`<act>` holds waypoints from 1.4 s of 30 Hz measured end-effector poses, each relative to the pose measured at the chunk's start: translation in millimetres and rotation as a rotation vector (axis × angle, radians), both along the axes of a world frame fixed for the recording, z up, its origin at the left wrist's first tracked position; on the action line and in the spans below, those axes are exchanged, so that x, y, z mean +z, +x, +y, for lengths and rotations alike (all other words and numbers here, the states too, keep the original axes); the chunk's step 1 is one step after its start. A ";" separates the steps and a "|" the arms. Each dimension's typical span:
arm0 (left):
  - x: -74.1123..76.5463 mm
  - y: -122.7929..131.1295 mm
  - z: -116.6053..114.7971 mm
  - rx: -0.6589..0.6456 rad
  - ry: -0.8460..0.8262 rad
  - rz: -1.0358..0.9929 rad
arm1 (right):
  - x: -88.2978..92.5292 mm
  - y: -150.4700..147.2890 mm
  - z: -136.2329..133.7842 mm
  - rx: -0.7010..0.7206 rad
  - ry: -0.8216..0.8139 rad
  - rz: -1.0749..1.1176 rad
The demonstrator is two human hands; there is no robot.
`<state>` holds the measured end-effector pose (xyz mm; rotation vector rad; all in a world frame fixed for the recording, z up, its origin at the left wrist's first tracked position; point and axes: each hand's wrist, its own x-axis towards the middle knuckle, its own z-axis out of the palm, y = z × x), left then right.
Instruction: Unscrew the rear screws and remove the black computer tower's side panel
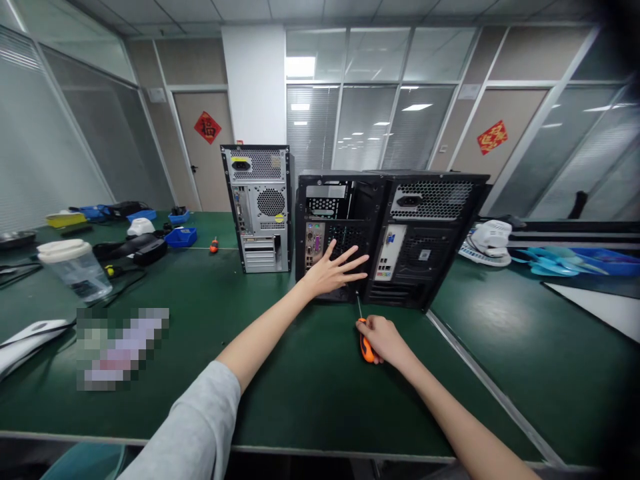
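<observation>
My left hand is spread flat with fingers apart against the rear of a black computer case, which has an opening at its top left. In my right hand is an orange and black screwdriver, its fingers wrapped round the handle. The shaft points up and away, with the tip at the lower edge of that case's rear; whether it sits in a screw I cannot tell. Directly to the right stands a second black computer case. On the left is a silver-backed computer case, standing apart.
The cases stand on a green table. A lidded clear cup and a blurred flat object lie to the left. Farther back are a small orange screwdriver and a blue bin. A metal seam crosses the right side.
</observation>
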<state>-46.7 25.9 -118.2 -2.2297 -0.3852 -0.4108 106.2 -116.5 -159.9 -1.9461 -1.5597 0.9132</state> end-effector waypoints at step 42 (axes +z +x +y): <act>-8.5 -1.1 -0.8 0.051 0.082 -0.007 | 1.8 3.4 1.7 -0.045 -0.010 0.160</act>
